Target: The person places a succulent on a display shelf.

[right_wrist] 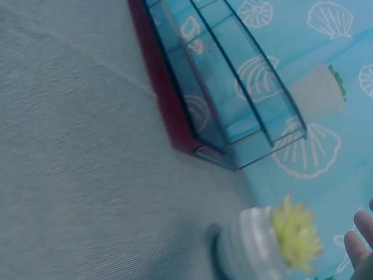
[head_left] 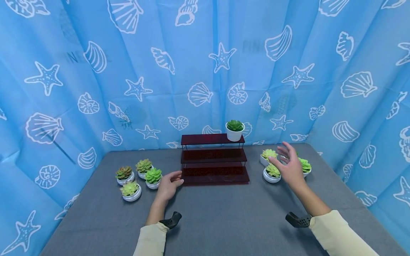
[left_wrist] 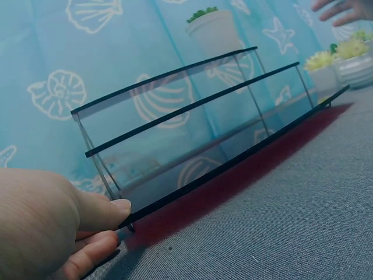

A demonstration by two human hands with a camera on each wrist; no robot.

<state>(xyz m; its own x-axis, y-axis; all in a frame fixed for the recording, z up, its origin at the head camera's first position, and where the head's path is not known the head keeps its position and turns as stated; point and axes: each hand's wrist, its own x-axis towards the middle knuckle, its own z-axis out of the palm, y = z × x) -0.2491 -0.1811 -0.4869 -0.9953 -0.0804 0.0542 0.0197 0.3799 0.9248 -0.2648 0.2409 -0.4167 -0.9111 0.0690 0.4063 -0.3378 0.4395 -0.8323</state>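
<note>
A dark red, see-through three-tier display riser (head_left: 215,155) stands at the back of the table. At its lower front left corner, my left hand (head_left: 169,185) pinches the edge; in the left wrist view the thumb (left_wrist: 111,211) lies over that corner with fingers below. A dark green potted succulent (head_left: 235,130) in a plain white pot sits at the right end of the top tier. My right hand (head_left: 290,165), fingers spread and holding nothing, hovers over the right-hand group of potted succulents. Nearest it is a yellow-green succulent (head_left: 272,173) in a ribbed white pot.
Left of the riser stand several small potted succulents, among them a reddish one (head_left: 124,174) and a bright green one (head_left: 153,177). Another green one (head_left: 305,166) is partly behind my right hand. A blue shell-patterned curtain (head_left: 205,71) hangs behind the grey table (head_left: 224,220).
</note>
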